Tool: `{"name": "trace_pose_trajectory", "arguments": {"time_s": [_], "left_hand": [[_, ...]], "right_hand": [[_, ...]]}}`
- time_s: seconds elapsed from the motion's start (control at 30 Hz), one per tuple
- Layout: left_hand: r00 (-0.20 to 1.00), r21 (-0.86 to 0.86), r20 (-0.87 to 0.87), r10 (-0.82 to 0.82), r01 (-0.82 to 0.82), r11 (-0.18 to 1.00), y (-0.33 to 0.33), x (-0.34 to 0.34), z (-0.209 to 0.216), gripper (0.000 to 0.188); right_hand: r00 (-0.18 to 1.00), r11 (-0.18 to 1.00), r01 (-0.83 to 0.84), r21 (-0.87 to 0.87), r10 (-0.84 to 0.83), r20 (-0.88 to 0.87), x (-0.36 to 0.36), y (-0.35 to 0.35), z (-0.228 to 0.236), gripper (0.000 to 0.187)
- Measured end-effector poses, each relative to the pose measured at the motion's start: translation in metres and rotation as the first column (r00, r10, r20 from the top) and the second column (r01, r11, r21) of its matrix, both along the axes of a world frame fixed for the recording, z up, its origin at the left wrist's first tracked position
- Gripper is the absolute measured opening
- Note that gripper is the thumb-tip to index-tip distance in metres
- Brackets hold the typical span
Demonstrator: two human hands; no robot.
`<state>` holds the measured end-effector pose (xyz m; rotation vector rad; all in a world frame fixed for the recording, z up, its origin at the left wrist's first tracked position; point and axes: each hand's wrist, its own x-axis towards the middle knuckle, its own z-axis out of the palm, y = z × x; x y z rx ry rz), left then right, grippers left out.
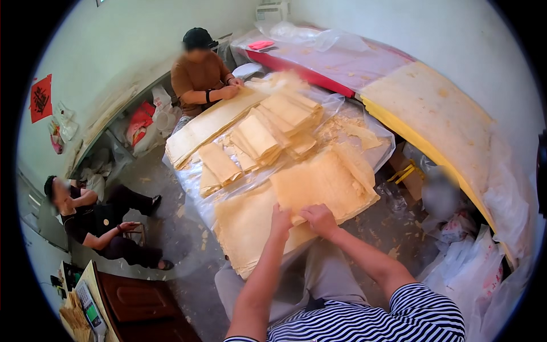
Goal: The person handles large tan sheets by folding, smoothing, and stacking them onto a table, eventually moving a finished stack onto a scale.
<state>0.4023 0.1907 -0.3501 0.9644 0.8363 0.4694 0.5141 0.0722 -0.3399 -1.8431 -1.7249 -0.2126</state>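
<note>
A broad, thin pale-yellow sheet point(319, 179), similar to dried tofu skin, lies on a stack of like sheets point(242, 228) at the near end of the table. My left hand point(281, 221) is closed on the near edge of this sheet. Close beside it on the right, my right hand point(320, 220) pinches the same edge. The fingertips of both hands are partly hidden. Beyond the stack lie folded bundles of sheets point(256, 137) and a smaller folded bundle point(219, 163).
Across the table point(379, 157), a person point(199, 80) handles a long stack of sheets point(211, 128). Another person point(108, 222) sits at the left. A plastic-covered platform point(433, 108) runs along the right wall. Plastic bags point(467, 268) lie at the lower right, a brown cabinet point(142, 302) lower left.
</note>
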Motion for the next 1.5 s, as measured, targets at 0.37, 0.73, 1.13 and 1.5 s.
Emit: {"name": "trace_pose_trajectory", "arguments": {"time_s": [0.37, 0.73, 1.13, 1.5], "left_hand": [[0.998, 0.468, 0.030, 0.046, -0.055, 0.882, 0.015, -0.006, 0.033, 0.064], [0.781, 0.751, -0.599, 0.178, 0.470, 0.463, 0.046, -0.119, -0.011, 0.053], [0.731, 0.723, -0.683, 0.009, 0.677, -0.135, -0.079, -0.044, -0.011, 0.075], [0.861, 0.603, -0.490, 0.134, 0.224, 0.766, -0.074, -0.098, -0.061, 0.030]], "right_hand": [[0.991, 0.994, 0.069, -0.080, -0.059, 0.124, 0.109, -0.020, -0.059, 0.043], [0.896, 0.847, 0.438, -0.300, -0.439, 0.068, 0.145, -0.019, -0.043, 0.041], [0.057, 0.871, 0.309, -0.382, -0.418, -0.907, 0.028, -0.079, -0.094, 0.020], [0.679, 0.971, -0.173, -0.163, -0.002, -0.735, -0.038, -0.037, 0.016, 0.033]]}}
